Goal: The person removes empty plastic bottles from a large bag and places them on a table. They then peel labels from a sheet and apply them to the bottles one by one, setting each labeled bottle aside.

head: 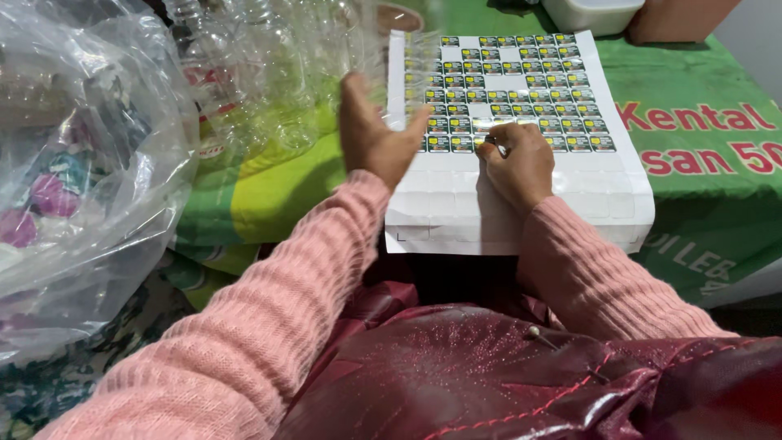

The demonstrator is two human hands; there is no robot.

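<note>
Sticker sheet [521, 175] lies long axis pointing away; right hand [515, 163] pinches one sticker, left hand [375, 134] spread wide.

Clear plastic bottle [383, 49] at left hand [376, 134]: motion-blurred, outline uncertain. Right hand [515, 163] covers part of sticker sheet [521, 187]; fingertip pinch unreadable. Stickers too small to make out. White tub [590, 12] cut by top edge. Contents of plastic bag [90, 163] indistinct.

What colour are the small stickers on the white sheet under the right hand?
Dark, nearly black, with yellow and pale patches, seen in the head view: stickers.
</note>
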